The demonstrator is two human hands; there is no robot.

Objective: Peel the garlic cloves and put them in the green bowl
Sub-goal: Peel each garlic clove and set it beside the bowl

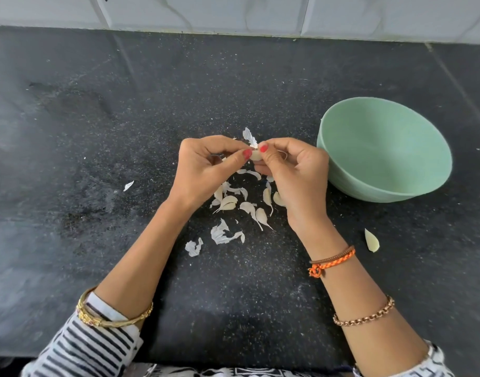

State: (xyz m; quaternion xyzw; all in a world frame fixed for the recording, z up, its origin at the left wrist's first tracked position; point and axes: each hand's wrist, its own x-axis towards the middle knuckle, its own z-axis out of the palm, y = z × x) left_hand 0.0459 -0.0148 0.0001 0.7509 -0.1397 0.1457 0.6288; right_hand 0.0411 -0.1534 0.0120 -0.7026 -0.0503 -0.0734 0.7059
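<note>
- Nearest, two forearms reach up from the bottom edge over a dark speckled counter (70, 131); the left wears striped sleeve cuffs and gold bangles (111, 314), the right an orange thread band (332, 261) and a chain bracelet (364, 314).
- Just beyond the wrists, torn papery skins (221, 234) and several unpeeled cloves (260, 214) lie scattered on the counter below the hands.
- One pale clove (371, 241) lies alone to the right, well apart from that heap.
- Above the heap, the left hand (203, 170) and right hand (296, 172) meet, thumbs and fingertips of both pinching a single garlic clove (256, 156) between them.
- A strip of skin (249, 137) sticks up from that clove.
- Right of the hands, the green bowl (384, 153) stands on the counter, close beside the right hand; no cloves show inside it.
- Farthest back, a pale tiled wall (233, 12) meets the counter.
</note>
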